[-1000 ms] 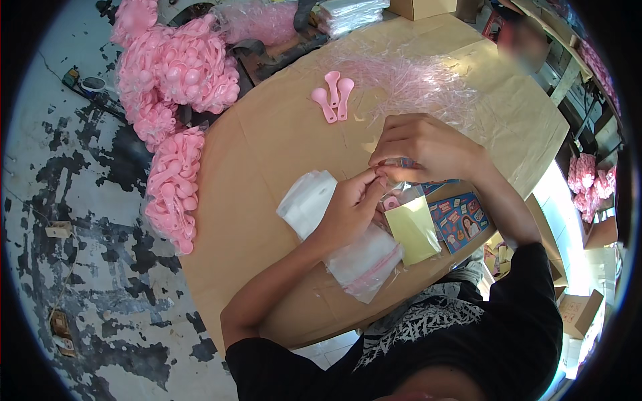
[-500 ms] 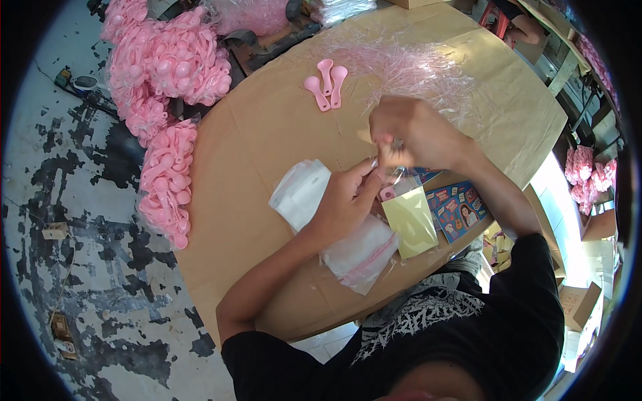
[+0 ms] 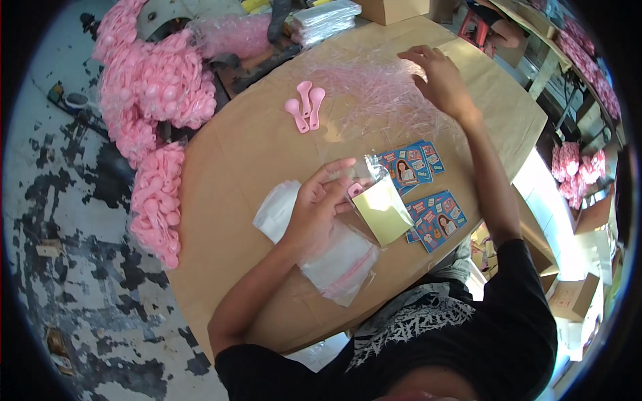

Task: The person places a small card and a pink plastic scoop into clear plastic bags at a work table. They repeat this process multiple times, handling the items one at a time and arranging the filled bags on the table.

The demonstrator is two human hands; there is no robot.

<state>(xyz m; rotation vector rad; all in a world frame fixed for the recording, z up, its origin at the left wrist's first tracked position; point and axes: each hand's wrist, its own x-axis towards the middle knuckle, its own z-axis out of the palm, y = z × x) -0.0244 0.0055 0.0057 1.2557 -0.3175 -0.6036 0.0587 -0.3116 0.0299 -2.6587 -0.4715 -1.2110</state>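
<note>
My left hand (image 3: pixel 314 207) grips the edge of a clear plastic bag (image 3: pixel 372 164) between thumb and fingers, its index finger raised. Inside the bag are a pale yellow card (image 3: pixel 384 212) and a pink spoon, of which the holed handle end (image 3: pixel 355 190) shows. My right hand (image 3: pixel 441 83) is raised over the edge of a heap of thin clear and pink plastic strips (image 3: pixel 374 87), its fingers apart and holding nothing. Under and beside my left hand lie stacks of flat clear bags (image 3: pixel 341 264). Blue printed cards (image 3: pixel 438 219) lie right of the packet.
Three loose pink spoons (image 3: pixel 305 107) lie toward the far left of the brown paper-covered table (image 3: pixel 227 194). Large bags of pink spoons (image 3: pixel 157 200) stand along the left edge. Stacked clear packets (image 3: pixel 326 21) and a cardboard box (image 3: pixel 394 9) sit at the far edge.
My right hand has left the bag's opening and moved up and away to the strip heap, its fingers spreading. The left hand keeps the bag, now slightly further left and tilted.
</note>
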